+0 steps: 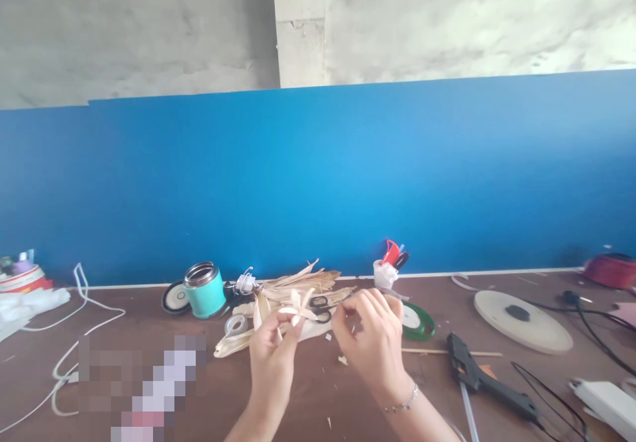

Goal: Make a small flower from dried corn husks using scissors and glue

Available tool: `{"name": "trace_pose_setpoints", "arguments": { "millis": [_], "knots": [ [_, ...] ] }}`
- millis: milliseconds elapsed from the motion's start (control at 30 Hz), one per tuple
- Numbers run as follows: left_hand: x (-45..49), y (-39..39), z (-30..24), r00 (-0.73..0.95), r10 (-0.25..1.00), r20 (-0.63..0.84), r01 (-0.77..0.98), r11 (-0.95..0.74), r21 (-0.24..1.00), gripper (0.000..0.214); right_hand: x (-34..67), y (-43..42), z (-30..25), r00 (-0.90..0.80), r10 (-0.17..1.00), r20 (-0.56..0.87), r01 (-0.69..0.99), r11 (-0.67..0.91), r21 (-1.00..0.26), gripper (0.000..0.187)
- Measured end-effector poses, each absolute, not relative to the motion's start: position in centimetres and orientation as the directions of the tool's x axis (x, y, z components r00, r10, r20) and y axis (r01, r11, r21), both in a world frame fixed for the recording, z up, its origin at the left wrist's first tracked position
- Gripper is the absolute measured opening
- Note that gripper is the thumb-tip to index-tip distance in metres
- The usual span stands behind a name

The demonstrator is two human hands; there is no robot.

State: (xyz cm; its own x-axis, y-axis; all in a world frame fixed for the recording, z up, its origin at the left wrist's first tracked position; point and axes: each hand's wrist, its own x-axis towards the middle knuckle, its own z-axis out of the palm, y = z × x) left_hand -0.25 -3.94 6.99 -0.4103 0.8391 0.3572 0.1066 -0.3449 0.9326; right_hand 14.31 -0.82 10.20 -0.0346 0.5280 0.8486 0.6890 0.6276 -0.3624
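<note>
My left hand (272, 346) is closed in a pinch on a small cream flower of dried husk strips (299, 304), held just above the brown table (308, 389). My right hand (368, 339) is close beside it, fingers curled and pinched together near the flower's right side; what they hold is too small to make out. A bracelet sits on my right wrist. Behind the hands lies a pile of dried husks (298, 283) with black scissors (320, 309) on it.
A teal metal jar (205, 289) and its lid stand at the left, with a tape roll (235, 324) and white cord (74, 336). Green ribbon spool (420, 321), black glue gun (484, 382), white disc (521, 319), cables and a white cup of tools (387, 270) lie right. A blue board backs the table.
</note>
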Motion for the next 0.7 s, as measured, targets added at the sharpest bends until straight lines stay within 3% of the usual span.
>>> {"name": "trace_pose_setpoints", "arguments": {
  "millis": [67, 167, 233, 300, 467, 700],
  "knots": [
    [-0.9, -3.7, 7.0, -0.45, 0.769, 0.454, 0.249, -0.381, 0.891, 0.021, 14.9, -0.2, 10.3, -0.056, 0.671, 0.74, 0.665, 0.578, -0.474, 0.018],
    [-1.4, -3.5, 7.3, -0.39, 0.653, 0.65, 0.472, -0.464, 0.75, 0.015, 15.3, 0.1, 10.9, -0.137, 0.904, 0.406, 0.454, 0.421, -0.785, 0.025],
    [-1.4, -3.4, 7.4, -0.33, 0.575, 0.749, 0.57, -0.511, 0.644, 0.012, 15.2, -0.3, 11.5, -0.207, 0.961, 0.186, 0.265, 0.238, -0.935, 0.038],
    [-1.3, -3.4, 7.4, -0.279, 0.531, 0.8, 0.622, -0.535, 0.572, 0.01, 14.9, -0.9, 12.0, -0.29, 0.956, 0.055, 0.144, 0.1, -0.984, 0.041],
    [-0.9, -3.6, 7.4, -0.209, 0.534, 0.819, 0.615, -0.58, 0.534, 0.01, 14.1, -1.8, 12.2, -0.437, 0.899, -0.023, -0.078, -0.064, -0.995, 0.025],
    [-0.7, -3.9, 7.3, -0.308, 0.691, 0.654, 0.327, -0.568, 0.755, 0.012, 14.1, -1.0, 11.0, -0.584, 0.811, 0.047, -0.272, -0.141, -0.952, 0.026]
  ]
}}
